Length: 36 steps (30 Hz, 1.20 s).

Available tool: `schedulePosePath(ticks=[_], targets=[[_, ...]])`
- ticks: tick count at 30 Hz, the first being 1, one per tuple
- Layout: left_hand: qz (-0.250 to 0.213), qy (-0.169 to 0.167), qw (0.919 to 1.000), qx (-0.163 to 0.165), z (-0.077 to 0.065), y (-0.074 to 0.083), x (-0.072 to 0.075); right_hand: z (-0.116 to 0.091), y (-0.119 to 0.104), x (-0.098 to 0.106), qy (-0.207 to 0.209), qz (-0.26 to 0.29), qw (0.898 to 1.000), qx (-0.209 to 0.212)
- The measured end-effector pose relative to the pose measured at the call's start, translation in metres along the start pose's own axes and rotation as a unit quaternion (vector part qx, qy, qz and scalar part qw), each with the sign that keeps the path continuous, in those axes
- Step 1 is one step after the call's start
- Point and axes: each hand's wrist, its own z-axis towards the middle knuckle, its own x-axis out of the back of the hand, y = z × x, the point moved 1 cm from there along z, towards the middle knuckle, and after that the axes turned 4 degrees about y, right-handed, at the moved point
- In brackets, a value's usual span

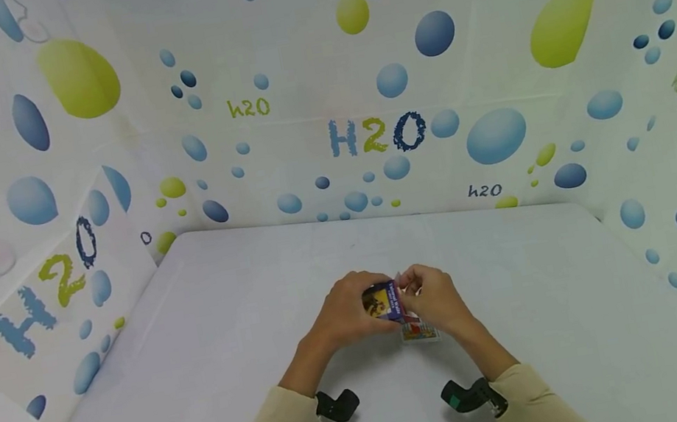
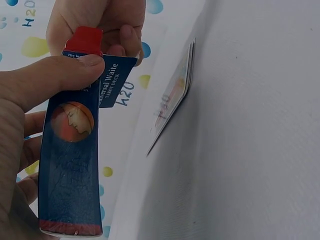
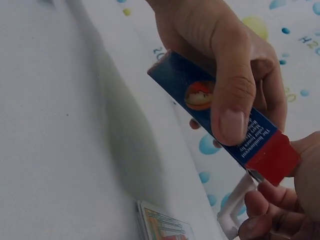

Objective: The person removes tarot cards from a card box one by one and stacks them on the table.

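Note:
My left hand (image 1: 346, 308) grips a dark blue tarot card box (image 1: 382, 302), its thumb pressed along one narrow side with a round face picture. The end of the box is open, with a red side flap (image 3: 274, 159) sticking out and a blue lid flap (image 2: 116, 80) lettered "Universal Waite Tarot Deck" folded out. At that open end, my right hand (image 1: 435, 298) has curled fingers pinching the flap edge. Below the hands a small stack of picture cards (image 1: 420, 332) lies on the table, seen edge-on in the left wrist view (image 2: 176, 95).
A white-covered table (image 1: 245, 294) spreads around the hands. Behind and beside it hangs a white cloth (image 1: 297, 46) printed with blue and green drops and "H2O" lettering. Black wrist cameras (image 1: 337, 405) sit at both sleeve cuffs. A white strip (image 3: 232, 205) shows below the box.

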Motion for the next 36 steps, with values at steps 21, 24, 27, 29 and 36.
schedulePosePath(ticks=[21,24,27,29,36], targets=[[-0.009,0.012,0.9999,0.005,-0.0008,-0.0018,0.0017,-0.0013,-0.0048,-0.0004,0.019,0.053,0.997,-0.058],[-0.012,0.010,0.9998,0.015,-0.0010,-0.0031,0.0025,-0.0010,-0.0057,0.0002,0.014,0.059,0.996,-0.062],[-0.012,0.008,0.9997,0.021,-0.0013,-0.0038,0.0032,-0.0010,-0.0059,0.0006,0.013,0.062,0.996,-0.061],[-0.013,0.010,0.9996,0.021,-0.0015,-0.0041,0.0036,-0.0014,-0.0061,0.0012,0.013,0.067,0.996,-0.057],[-0.032,0.024,0.9990,0.019,-0.0010,-0.0071,0.0045,-0.0012,-0.0046,0.0032,0.016,0.074,0.996,-0.037]])
